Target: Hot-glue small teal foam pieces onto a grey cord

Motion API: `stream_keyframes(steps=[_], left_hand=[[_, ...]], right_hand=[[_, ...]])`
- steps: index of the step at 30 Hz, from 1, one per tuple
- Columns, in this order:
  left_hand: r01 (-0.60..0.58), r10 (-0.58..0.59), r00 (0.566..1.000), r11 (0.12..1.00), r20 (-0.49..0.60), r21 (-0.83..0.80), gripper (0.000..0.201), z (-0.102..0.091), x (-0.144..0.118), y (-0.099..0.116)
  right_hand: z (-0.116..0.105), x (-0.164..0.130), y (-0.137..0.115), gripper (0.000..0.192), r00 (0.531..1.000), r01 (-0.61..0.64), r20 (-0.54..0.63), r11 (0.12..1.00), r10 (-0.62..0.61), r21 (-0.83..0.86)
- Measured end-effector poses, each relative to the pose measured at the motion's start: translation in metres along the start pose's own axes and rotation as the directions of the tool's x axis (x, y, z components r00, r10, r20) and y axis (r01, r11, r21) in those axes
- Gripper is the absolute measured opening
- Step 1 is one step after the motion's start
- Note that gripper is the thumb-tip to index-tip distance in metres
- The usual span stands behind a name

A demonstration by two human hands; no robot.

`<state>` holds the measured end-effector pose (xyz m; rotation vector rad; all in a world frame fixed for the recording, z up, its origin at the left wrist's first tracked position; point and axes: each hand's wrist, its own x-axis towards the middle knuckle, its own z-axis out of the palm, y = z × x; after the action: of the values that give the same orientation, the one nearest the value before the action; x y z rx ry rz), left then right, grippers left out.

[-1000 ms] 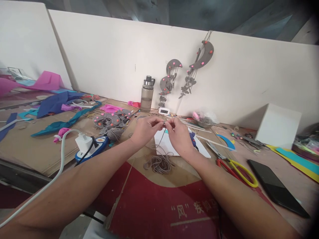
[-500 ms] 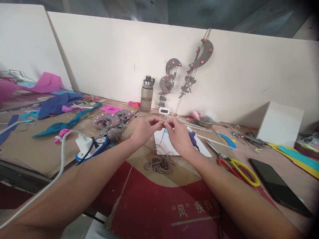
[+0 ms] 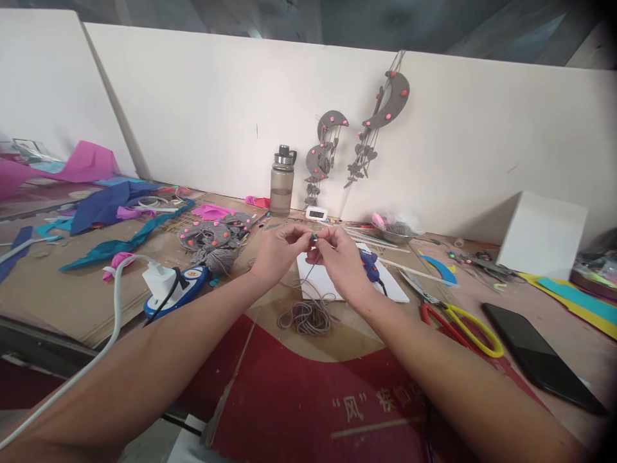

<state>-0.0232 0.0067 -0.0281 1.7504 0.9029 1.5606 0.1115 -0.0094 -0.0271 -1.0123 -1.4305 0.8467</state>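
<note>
Fingertip to fingertip, my left hand (image 3: 282, 254) and my right hand (image 3: 340, 257) meet above a white sheet (image 3: 318, 280). Both are closed in a pinch. A tiny dark-green piece (image 3: 314, 236) shows between the fingertips; its kind is too small to make out. From beneath the pinch a thin grey cord (image 3: 307, 278) hangs down to a loose coil of the same cord (image 3: 308, 317) on the cardboard. The cord's upper end is hidden by my fingers. A blue glue gun (image 3: 370, 265) lies on the sheet, partly behind my right hand.
Scissors (image 3: 463, 328) and a black phone (image 3: 540, 357) lie by my right forearm. Left are a blue power strip (image 3: 195, 280) with a white plug and grey felt pieces (image 3: 212, 235). Behind stand a bottle (image 3: 282, 183) and small clock (image 3: 316, 213); moon ornaments (image 3: 393, 103) hang on the board.
My fingers have shifted slightly at the pinch, and the dark-green piece now shows more clearly. The view has moved a little; the coil and tools stay put.
</note>
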Motion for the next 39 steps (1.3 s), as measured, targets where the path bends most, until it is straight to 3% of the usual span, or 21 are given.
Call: stream_keyframes(steps=[9,13,23,39], left_hand=[[0.094,-0.095,0.995,0.995,-0.033,-0.034,0.019,0.003,-0.002,0.006],[0.101,-0.102,0.993,0.995,-0.059,-0.016,0.017,0.002,0.000,0.006],[0.166,-0.176,0.984,0.954,-0.015,-0.250,0.016,0.007,-0.002,-0.003],[0.212,-0.221,0.975,0.921,0.009,-0.326,0.015,0.010,-0.004,0.000]], right_hand=[[0.000,-0.005,-0.002,0.014,0.996,0.060,-0.056,0.984,-0.070,-0.165],[0.001,-0.004,0.003,0.018,0.993,0.062,-0.089,0.985,-0.077,-0.159],[0.000,-0.002,0.006,0.021,0.988,0.060,-0.139,0.995,-0.070,-0.082],[0.001,-0.002,0.008,0.026,0.982,0.053,-0.178,0.998,-0.059,-0.036]])
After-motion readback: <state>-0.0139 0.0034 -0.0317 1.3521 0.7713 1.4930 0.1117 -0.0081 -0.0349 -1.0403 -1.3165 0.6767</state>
